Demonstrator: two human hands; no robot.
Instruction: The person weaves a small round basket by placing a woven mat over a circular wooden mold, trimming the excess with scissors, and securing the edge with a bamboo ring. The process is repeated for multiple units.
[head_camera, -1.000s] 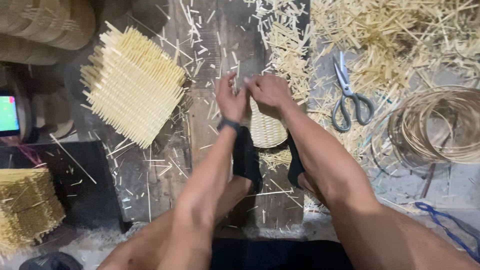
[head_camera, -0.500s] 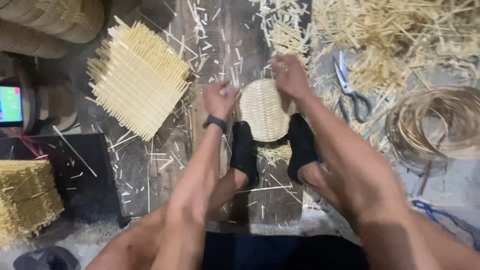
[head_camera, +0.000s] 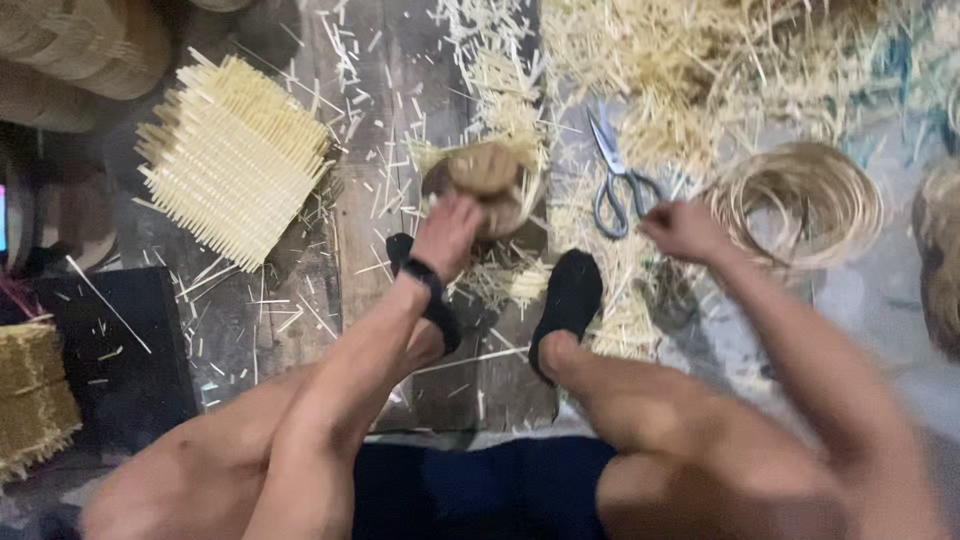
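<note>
1. We are pressing the small woven basket (head_camera: 487, 180) down on the wooden floor board (head_camera: 360, 130), just ahead of our black-socked feet (head_camera: 568, 300).
2. Our left hand (head_camera: 447, 232) is resting on its near edge, fingers curled; motion blur is hiding whether that grip is actually closing on the rim.
3. Our right hand (head_camera: 683, 228) is hovering loosely closed and holding nothing visible, between the scissors (head_camera: 617, 180) and the cane coil (head_camera: 800, 200).
4. Steadied one-handed, the basket could be tipping or sliding among the loose splints.
</note>
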